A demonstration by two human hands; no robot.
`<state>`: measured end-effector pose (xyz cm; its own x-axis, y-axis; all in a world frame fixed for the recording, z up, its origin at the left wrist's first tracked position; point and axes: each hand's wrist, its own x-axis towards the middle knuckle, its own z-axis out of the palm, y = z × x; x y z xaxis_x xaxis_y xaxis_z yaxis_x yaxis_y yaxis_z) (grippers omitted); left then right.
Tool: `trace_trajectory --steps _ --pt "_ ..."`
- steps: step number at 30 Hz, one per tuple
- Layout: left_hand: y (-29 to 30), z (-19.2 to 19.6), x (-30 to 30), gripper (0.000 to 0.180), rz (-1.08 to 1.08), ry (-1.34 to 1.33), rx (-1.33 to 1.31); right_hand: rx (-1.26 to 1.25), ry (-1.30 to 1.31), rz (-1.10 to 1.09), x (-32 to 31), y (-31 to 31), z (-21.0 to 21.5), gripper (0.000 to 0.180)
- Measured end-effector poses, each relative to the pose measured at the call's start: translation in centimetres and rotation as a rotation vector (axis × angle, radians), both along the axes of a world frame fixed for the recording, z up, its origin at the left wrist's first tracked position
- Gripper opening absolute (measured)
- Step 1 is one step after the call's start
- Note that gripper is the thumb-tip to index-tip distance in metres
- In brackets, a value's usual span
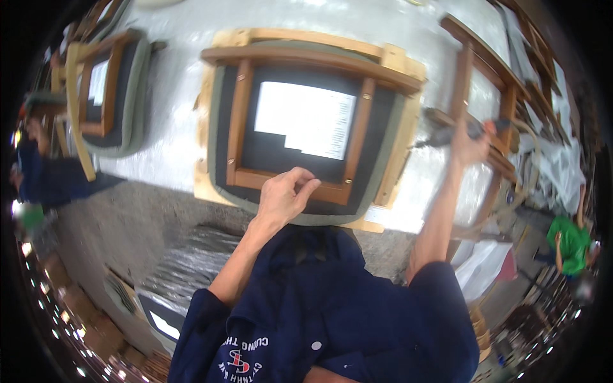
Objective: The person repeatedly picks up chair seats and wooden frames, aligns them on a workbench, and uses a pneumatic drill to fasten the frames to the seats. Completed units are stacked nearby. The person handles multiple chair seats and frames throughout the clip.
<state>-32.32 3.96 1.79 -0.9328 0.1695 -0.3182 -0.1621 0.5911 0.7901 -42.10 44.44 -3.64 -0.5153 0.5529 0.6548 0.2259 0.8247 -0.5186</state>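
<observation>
In front of me an upside-down chair seat (218, 153) with green-grey upholstery lies on a light wooden jig (391, 163). A brown wooden frame (237, 121) is on its dark underside, around a white printed sheet (305, 118). Over the frame's near bar is my left hand (285, 196), thumb and fingers pinched together; anything between them is too small to make out. Off to the right, my right hand (469, 145) grips a dark power screwdriver (447, 136) with an orange-red part, its tip pointing left toward the jig.
Brown chair frame parts (465, 70) lie on the wrapped table (172, 76) at right. Another upturned seat (131, 102) is at left, near a person in dark blue (54, 175). Plastic-wrapped items (191, 262) sit below the table. Someone in green (568, 239) is far right.
</observation>
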Motion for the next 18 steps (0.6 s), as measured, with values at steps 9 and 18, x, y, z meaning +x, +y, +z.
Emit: trace_trajectory --steps 9,18 --pt "-3.7 -1.7 -0.7 0.02 -0.052 0.096 0.122 -0.738 0.69 0.767 2.8 -17.8 15.8 0.057" --pt "-9.7 -5.9 -1.3 0.061 -0.415 0.453 -0.115 -0.751 0.21 0.715 -3.5 -32.5 10.6 0.037"
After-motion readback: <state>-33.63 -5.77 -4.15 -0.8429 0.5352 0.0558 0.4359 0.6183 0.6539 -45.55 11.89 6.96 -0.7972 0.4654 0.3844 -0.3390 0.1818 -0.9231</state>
